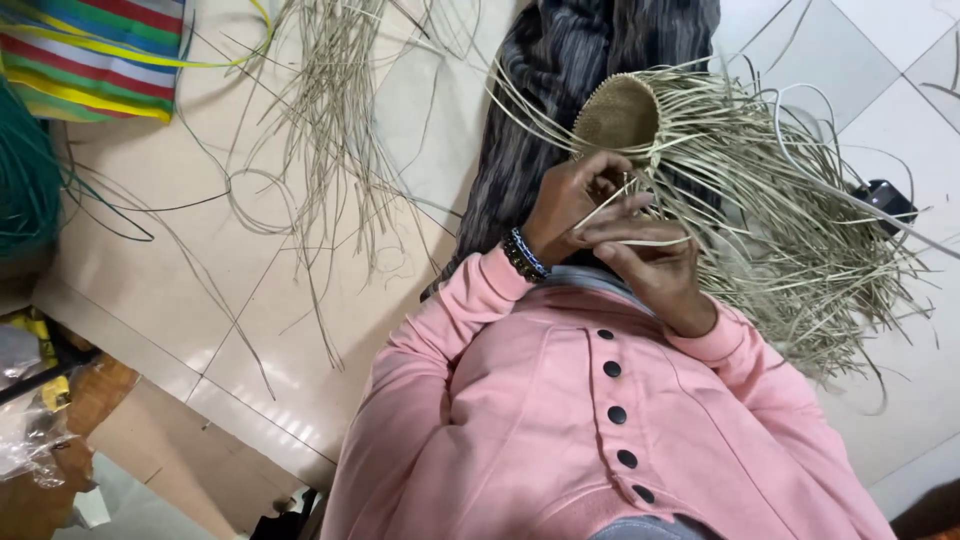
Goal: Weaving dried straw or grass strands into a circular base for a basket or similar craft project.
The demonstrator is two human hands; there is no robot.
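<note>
A half-woven straw piece with a round, tightly plaited centre (pixel 618 112) rests over my lap, its many loose pale strands (pixel 800 250) fanning out to the right. My left hand (pixel 568 205), with a beaded bracelet at the wrist, pinches strands just below the woven centre. Directly under it, touching it, my right hand (pixel 650 268) holds a flat strand that runs across its fingers. Pink sleeves cover both arms. The fingertips are partly hidden among the straw.
Loose straw strands (pixel 330 130) lie scattered on the beige tiled floor (pixel 200 290). A bright striped woven bag (pixel 95 50) and a green bundle (pixel 22 180) sit at the left. A small black object (pixel 886 200) with a white cable lies at the right. Dark striped cloth (pixel 560 70) covers my legs.
</note>
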